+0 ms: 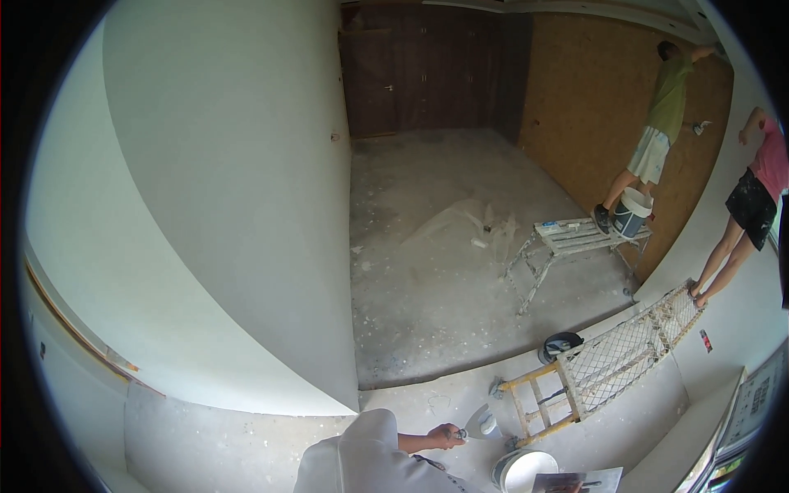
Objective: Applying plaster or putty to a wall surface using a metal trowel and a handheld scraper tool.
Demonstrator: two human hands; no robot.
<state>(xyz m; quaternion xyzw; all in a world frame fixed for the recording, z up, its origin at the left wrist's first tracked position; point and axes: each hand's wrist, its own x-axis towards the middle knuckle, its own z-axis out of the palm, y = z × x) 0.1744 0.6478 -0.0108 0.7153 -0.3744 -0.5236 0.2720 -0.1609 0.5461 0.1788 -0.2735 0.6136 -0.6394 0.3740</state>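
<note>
At bottom centre we list: left hand (445,436) gripping putty knife (475,422), apparently levelled so white paste (488,426) stays on; right hand (567,488) by steel blade (606,478), grip we cannot tell.

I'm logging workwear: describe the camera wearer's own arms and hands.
The left sleeve is plain, white to pale grey and short, leaving the forearm bare. The left hand wears no glove. Only a sliver of the right hand shows at the lower edge, too little to describe; no right sleeve is in view.
</note>
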